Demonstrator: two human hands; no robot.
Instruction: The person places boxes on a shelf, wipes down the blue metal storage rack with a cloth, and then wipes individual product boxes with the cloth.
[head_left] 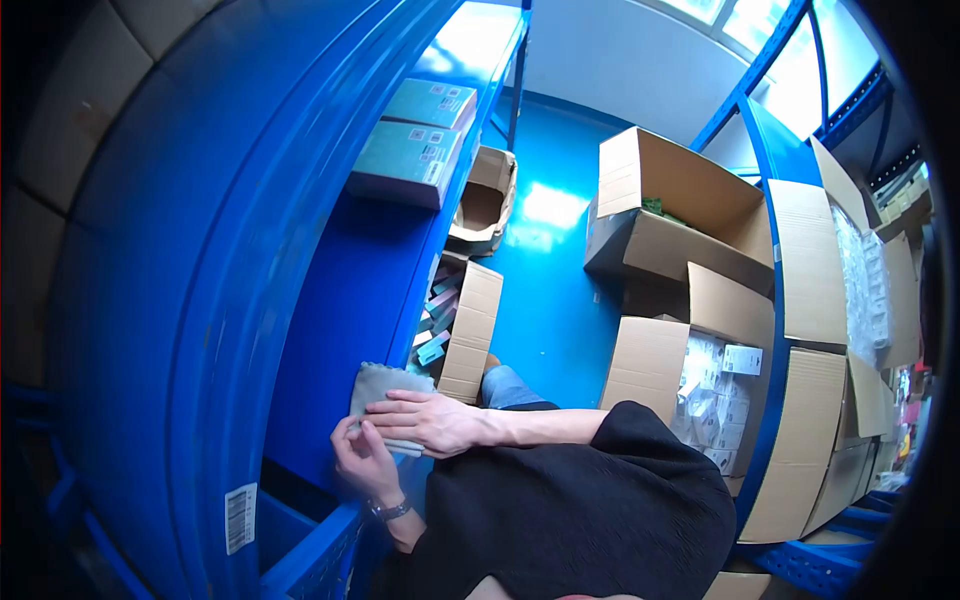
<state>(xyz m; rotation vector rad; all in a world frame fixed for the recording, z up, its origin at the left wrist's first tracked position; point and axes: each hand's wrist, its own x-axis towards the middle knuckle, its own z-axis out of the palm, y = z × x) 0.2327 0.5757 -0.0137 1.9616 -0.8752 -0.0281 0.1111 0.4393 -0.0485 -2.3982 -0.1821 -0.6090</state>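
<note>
A grey cloth point(379, 380) with a scalloped edge lies folded on the blue shelf point(335, 290). My right hand point(432, 421) rests on top of it, palm down with the fingers stretched out. Curled at the cloth's near left corner, my left hand point(368, 462) grips its edge between thumb and fingers. A metal-band watch point(391, 510) circles the left wrist. Farther along the same shelf sit two light green boxes point(405, 152) with printed labels.
An open carton of small boxes point(470, 335) stands on the floor beside the shelf, with another open carton point(487, 205) behind. Across the blue floor point(545, 300), large cartons point(690, 245) line the right side. A blue rack post point(765, 400) stands there. A barcode label point(240, 519) marks the left upright.
</note>
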